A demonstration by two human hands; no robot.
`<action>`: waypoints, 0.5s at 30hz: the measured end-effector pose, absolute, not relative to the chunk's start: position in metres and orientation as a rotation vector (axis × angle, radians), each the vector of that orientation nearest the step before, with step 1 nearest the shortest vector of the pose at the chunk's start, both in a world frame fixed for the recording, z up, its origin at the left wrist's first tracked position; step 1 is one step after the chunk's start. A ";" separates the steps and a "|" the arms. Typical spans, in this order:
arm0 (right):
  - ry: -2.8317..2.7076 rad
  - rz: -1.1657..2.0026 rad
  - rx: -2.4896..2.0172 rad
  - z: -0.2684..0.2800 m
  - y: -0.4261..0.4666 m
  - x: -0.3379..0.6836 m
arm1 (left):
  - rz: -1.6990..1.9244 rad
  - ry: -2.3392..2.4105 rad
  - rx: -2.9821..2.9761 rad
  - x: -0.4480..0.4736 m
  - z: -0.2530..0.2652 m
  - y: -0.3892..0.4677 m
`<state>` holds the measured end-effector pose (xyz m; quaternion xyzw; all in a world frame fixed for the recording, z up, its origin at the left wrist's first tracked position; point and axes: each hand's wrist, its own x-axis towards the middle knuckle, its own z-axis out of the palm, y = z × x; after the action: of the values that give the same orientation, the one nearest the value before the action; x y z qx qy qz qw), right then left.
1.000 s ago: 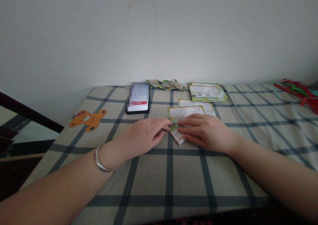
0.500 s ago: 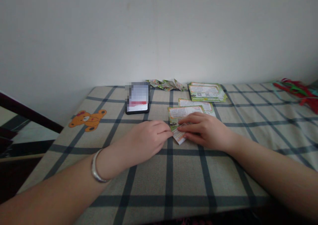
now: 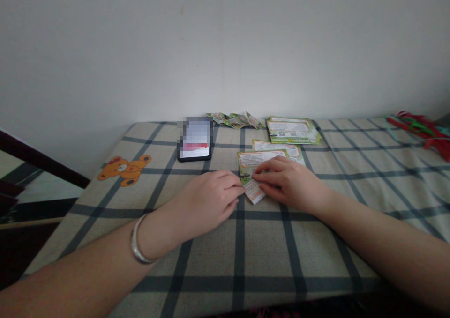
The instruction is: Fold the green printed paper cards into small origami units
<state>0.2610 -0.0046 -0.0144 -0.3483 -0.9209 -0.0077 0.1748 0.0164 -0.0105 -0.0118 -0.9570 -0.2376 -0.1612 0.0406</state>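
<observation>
In the head view a printed leaflet (image 3: 253, 194) with a folded corner pointing towards me lies on the cloth between my hands. My left hand (image 3: 220, 196), its fingers pressed together, grips the left edge of this leaflet at the fingertips. From the other side my right hand (image 3: 293, 182) has curled fingers pressing on the fold, and it covers much of the paper. Just behind the fold, partly under my right fingers, shows a flat green and white leaflet (image 3: 260, 158). Another leaflet (image 3: 276, 145) sticks out beyond it.
A phone (image 3: 195, 140) lies back left, beside crumpled folded paper strips (image 3: 235, 120) near the wall. A stack of leaflets (image 3: 293, 130) sits at the back. Red and green stringy material (image 3: 422, 130) lies far right. A bear picture (image 3: 124, 169) marks the checked tablecloth (image 3: 211, 262).
The fingers of my right hand have shifted slightly on the fold, showing a little more of the folded corner. My left hand has hardly moved.
</observation>
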 end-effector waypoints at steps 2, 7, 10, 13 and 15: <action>-2.624 -0.061 -0.990 -0.014 -0.005 0.261 | -0.466 -0.706 -2.909 0.017 -0.011 -0.011; -2.639 -0.101 -0.996 -0.012 -0.006 0.260 | -0.367 -0.698 -2.850 0.018 -0.010 -0.016; -2.592 -0.101 -1.056 -0.012 -0.006 0.261 | -0.342 -0.707 -2.831 0.019 -0.009 -0.018; -2.534 -0.119 -1.149 -0.012 -0.006 0.262 | -0.340 -0.712 -2.842 0.020 -0.007 -0.019; -2.531 -0.147 -1.177 -0.011 -0.008 0.263 | -0.337 -0.722 -2.852 0.020 -0.005 -0.019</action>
<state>0.2631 -0.0080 -0.0113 -0.4148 -0.8920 -0.0519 0.1721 0.0202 -0.0195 -0.0054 -0.9592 -0.2428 -0.1132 0.0903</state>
